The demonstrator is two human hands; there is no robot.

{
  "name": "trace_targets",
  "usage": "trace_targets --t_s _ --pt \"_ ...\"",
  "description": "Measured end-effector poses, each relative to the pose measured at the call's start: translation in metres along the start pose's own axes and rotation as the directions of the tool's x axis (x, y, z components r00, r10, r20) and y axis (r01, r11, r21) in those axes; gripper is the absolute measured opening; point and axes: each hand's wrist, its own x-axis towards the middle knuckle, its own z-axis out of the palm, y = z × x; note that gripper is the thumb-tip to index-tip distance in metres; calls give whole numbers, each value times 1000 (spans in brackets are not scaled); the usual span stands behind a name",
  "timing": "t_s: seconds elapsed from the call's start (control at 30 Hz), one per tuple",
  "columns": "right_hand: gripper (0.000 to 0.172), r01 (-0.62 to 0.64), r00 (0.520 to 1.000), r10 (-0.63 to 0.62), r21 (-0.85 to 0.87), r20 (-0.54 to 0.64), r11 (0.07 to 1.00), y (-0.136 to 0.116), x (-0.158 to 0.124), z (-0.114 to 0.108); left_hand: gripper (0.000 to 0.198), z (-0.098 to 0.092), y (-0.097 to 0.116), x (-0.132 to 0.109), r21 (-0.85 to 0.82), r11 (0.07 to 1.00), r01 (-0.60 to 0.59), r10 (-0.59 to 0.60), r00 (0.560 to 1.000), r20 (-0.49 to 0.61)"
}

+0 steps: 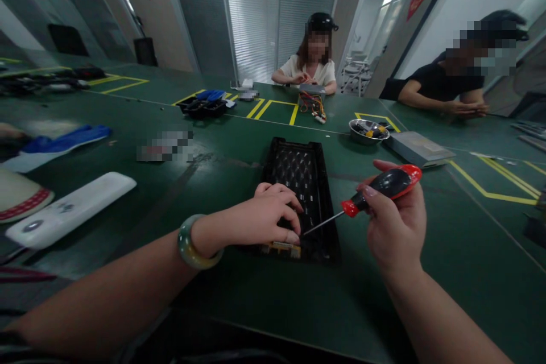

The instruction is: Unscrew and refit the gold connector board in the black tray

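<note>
- Black plastic panel (314, 199) lies flat on the green table (341, 307), straight ahead of the worker, long side pointing away; rows of slots across it.
- Small circuit board (284, 249) at the panel's near end, partly under the left hand.
- Left hand (271, 213): laid over the panel's near left part, fingers bent, thumb down by the board. Can't tell from here if it grips or only presses. Green-yellow bangle (187, 245) on that wrist.
- Right hand (396, 227): closed around the red-and-black handle of a screwdriver (390, 183). Shaft slants down and left, tip right by the left thumb; contact unclear.
- Beyond the panel, right side: metal bowl (362, 139) with yellow and dark items, gray box (420, 148) just beside it.
- Left side: long white case (77, 210), blue-and-white glove (68, 139).
- Across the table: one person in a light top (313, 71) near colored wires (313, 103), another in a dark top (439, 82).
</note>
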Motion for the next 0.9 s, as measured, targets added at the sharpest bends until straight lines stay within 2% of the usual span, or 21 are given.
trace_targets --t_s 0.13,0.23,0.57,0.9 --pt "37 49 998 -51 55 30 997 -6 -5 4 17 -6 -1 -3 33 995 -95 95 995 11" --pt "39 79 993 -83 47 89 996 -9 -9 7 18 -6 -2 -5 25 992 -124 123 992 5" --pt "40 139 984 -136 -19 115 990 -21 -16 12 16 -9 1 -5 -23 993 -118 118 993 -10" --pt "42 203 974 -197 -39 114 978 -19 -15 14 14 -8 1 -6 -12 992 -125 125 992 -14"
